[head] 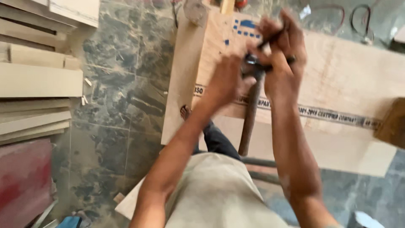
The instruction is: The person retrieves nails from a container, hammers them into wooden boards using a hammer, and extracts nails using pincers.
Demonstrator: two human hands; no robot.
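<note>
Both my hands are raised together over a large plywood sheet (350, 71) lying on the floor. My left hand (228, 80) grips the top of a hammer (249, 118), whose brown wooden handle hangs down toward my lap. My right hand (282, 55) closes around the hammer's dark metal head and a thin dark piece beside it; what that piece is I cannot tell, as the frame is blurred. A dark ring shows on a finger of my right hand. My bare foot (185, 112) rests by the sheet's left edge.
Stacked pale boards (38, 80) and a reddish panel (23, 181) lie at the left on the dark marble floor (118, 105). A wooden block (392, 122) sits on the sheet at the right. Wire loops (363, 23) lie at the top right.
</note>
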